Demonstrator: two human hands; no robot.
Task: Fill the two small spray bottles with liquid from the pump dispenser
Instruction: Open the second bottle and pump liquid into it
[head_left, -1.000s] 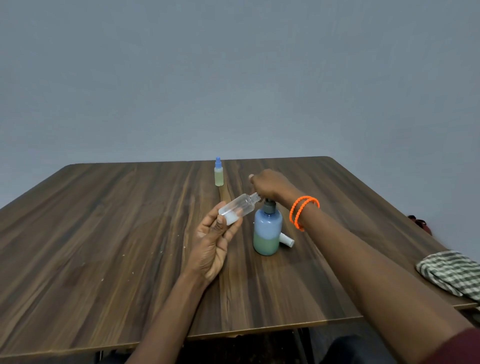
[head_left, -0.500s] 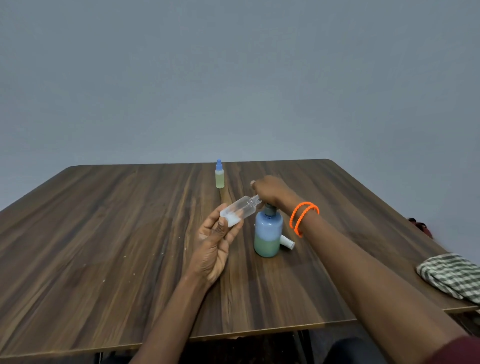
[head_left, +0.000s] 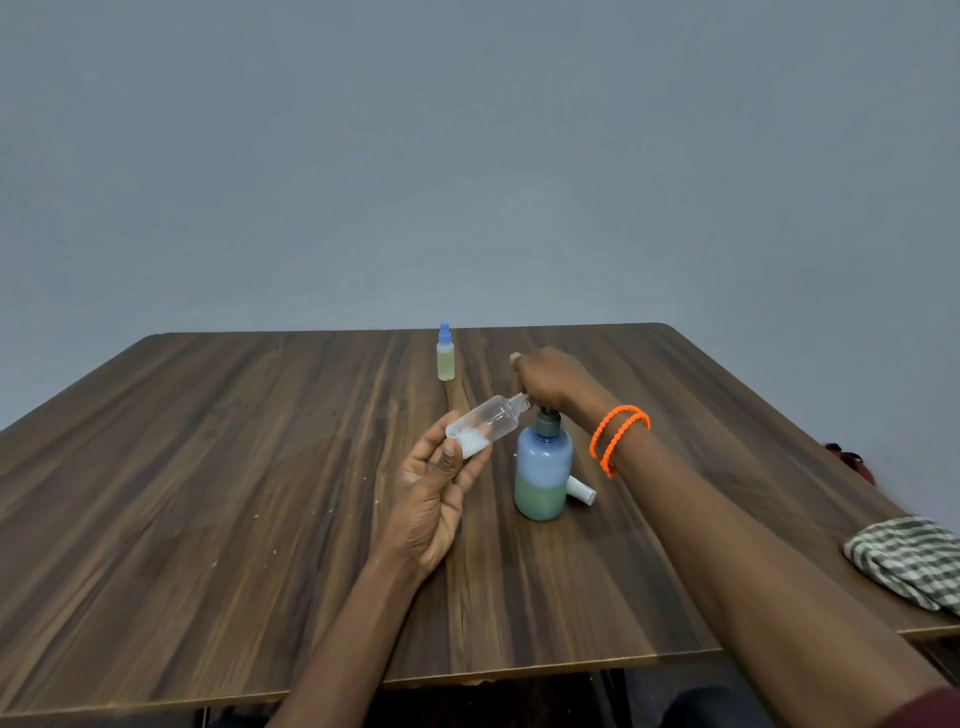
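My left hand (head_left: 434, 499) grips a small clear spray bottle (head_left: 488, 423) by its base, tilted with its open neck up against the pump's spout; white liquid lies in its lower end. The blue pump dispenser (head_left: 543, 475), greenish liquid in its lower half, stands upright mid-table. My right hand (head_left: 553, 379), with orange bracelets at the wrist, rests closed on top of the pump head and hides it. A second small spray bottle (head_left: 445, 356) with a blue cap and yellowish liquid stands upright farther back. A white cap (head_left: 582, 489) lies just right of the dispenser.
The wooden table (head_left: 208, 493) runs wide to the left and front. A checked cloth (head_left: 909, 561) lies at the table's right edge. A dark red object (head_left: 849, 461) shows beyond the right edge, off the table.
My right hand dipped onto the pump head and has come slightly back up. The left hand keeps the clear bottle at the spout, barely shifted.
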